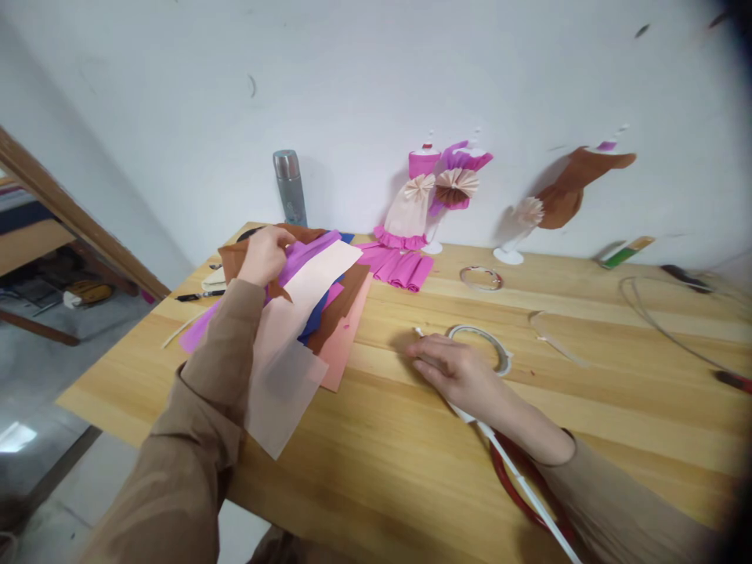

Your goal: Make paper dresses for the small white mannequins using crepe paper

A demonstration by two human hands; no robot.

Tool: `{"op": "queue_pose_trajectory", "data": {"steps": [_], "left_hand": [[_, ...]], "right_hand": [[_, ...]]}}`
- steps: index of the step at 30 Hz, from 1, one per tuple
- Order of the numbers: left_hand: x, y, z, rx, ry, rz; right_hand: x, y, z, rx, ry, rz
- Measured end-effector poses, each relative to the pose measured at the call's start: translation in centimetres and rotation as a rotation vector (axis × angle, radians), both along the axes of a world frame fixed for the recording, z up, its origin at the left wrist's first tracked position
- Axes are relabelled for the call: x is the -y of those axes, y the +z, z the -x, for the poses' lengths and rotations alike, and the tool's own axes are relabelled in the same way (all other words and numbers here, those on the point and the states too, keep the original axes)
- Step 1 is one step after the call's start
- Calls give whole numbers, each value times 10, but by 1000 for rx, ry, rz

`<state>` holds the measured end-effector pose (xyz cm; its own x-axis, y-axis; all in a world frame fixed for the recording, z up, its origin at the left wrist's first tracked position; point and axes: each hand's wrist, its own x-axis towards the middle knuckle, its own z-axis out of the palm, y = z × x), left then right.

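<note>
Your brown fabric sleeves (205,384) reach from the lower corners over the pale wooden tabletop (364,462), left hand (265,257) pinching a thin purple papery sheet (306,256) left of centre, right hand (450,366) loosely curled over a slim white rod (522,479) lower right, whether gripping it I cannot tell.

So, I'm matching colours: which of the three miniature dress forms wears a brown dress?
The rightmost dress form, standing apart. The leftmost one has a pink top and pale skirt; the middle one is mostly pink and purple.

A head-worn camera, close above the table (376,454), faces forward and down toward the wall (352,86).
</note>
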<state>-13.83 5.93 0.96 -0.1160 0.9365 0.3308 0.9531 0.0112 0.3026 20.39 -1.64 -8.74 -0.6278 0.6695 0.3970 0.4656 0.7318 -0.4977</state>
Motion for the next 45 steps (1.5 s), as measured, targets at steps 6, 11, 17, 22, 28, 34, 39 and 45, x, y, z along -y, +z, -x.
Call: {"op": "queue_pose_trajectory", "data": {"steps": [6, 11, 17, 22, 28, 34, 39, 45], "left_hand": [[-5, -34, -38, -52, -146, 260], [-9, -54, -35, -125, -64, 272], [-11, -38, -26, -98, -50, 256], [-6, -18, -27, -60, 18, 186], [13, 10, -36, -38, 66, 39], [38, 31, -50, 15, -16, -61], [50, 39, -61, 22, -113, -21], [79, 31, -91, -19, -480, 115]], "right_hand": [[1, 3, 0, 36, 9, 31], [2, 5, 1, 26, 22, 53], [1, 1, 1, 2, 17, 46], [1, 1, 1, 26, 23, 37], [1, 5, 2, 13, 31, 27], [2, 7, 3, -38, 29, 50], [3, 4, 1, -292, -184, 299], [-3, 18, -5, -867, -135, 1011]]}}
